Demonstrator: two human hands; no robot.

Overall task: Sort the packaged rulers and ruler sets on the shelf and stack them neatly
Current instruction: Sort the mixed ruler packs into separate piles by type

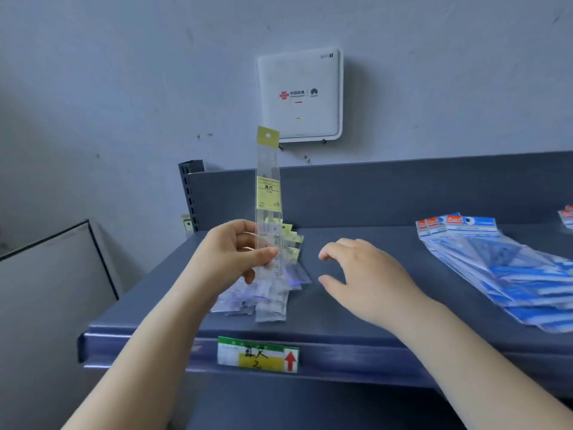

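Clear plastic, a yellow label: one packaged ruler (268, 209) held upright, pinched low down by the left hand (231, 254), thumb in front and fingers curled behind, header card up by the router (299, 94) on the far wall. Directly under it, at the left of the grey shelf (356, 200), a loose pile (266, 293) of like rulers, fanned and skewed, near ends close to the shelf lip above the price tag (258, 354). Hovering just right of that pile, the right hand (356, 274), holding nothing, fingers loosely bent and spread, clear of the shelf as far as can be told. Best done, probably, by laying the held ruler flat with its header to the far side like the rest, then squaring the edges with the free hand; slippery sleeves, so likely to slide if dropped from height. Counted: one ruler in hand; four or so yellow headers showing in the pile, exact number hard to tell; at the right, well apart, a fan of blue sets (496, 262), four red-and-blue headers visible, perhaps more beneath; more packs (566, 216) cut off at the far right edge.
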